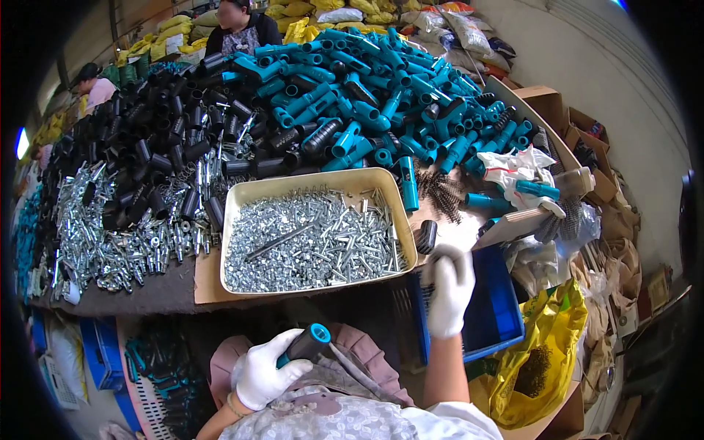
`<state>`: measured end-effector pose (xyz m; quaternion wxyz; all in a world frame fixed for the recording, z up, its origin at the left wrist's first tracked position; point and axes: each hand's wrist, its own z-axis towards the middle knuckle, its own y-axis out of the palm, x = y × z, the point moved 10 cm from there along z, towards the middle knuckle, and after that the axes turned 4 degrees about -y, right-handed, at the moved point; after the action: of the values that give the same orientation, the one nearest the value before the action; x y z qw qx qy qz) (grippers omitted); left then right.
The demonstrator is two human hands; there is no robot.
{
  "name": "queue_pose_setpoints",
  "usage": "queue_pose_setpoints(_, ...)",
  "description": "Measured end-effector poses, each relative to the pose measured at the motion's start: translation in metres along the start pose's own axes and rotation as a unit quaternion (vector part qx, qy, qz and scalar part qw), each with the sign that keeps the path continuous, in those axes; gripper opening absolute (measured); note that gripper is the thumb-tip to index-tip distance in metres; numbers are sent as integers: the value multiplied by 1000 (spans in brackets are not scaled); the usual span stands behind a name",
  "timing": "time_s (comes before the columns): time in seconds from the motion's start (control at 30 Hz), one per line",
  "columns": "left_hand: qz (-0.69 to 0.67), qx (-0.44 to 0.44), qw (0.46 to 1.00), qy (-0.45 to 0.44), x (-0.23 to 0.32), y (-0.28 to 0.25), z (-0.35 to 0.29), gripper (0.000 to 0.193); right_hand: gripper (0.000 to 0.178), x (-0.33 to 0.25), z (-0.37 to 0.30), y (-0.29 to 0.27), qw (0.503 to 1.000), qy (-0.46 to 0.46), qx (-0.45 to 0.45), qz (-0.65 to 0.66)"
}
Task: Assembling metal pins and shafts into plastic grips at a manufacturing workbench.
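While metal pieces (315,249) fill the tray (359,180), the bag (559,315) possibly holds springs (534,372).

Right hand (450,290): blurred, grip unclear
Tube (306,343): partly covered by left hand (265,369)
Small parts (293,253): indistinct

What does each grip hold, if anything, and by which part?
The left grip holds a black-and-teal tube by its lower part. For the right grip, blurred, it cannot be told.
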<state>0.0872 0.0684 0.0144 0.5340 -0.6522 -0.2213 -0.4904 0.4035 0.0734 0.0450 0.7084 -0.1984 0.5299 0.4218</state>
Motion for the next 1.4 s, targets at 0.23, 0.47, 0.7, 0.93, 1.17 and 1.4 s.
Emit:
queue_pose_setpoints(0.23,-57,-37,997,-45,4,-4,5,57,13,-43,-63,98,909,-88,-402,-72)
queue_pose_setpoints(0.47,109,-104,987,62,19,8,2,53,17,-54,-91,126,877,-217,-391,-175)
queue_pose_setpoints(0.7,0,-50,995,89,24,9,10,61,17,-44,-94,116,868,-171,-441,-152)
queue_pose_setpoints(0.93,-46,-42,995,74,24,7,15,60,39,-16,32,-22,914,-241,14,-325)
queue_pose_setpoints(1.17,-45,-29,997,62,20,4,11,62,46,79,101,29,978,-84,-61,-182)
queue_pose_setpoints(1.4,-17,-4,999,35,9,-4,7,62,28,31,209,56,800,-346,-23,-489)
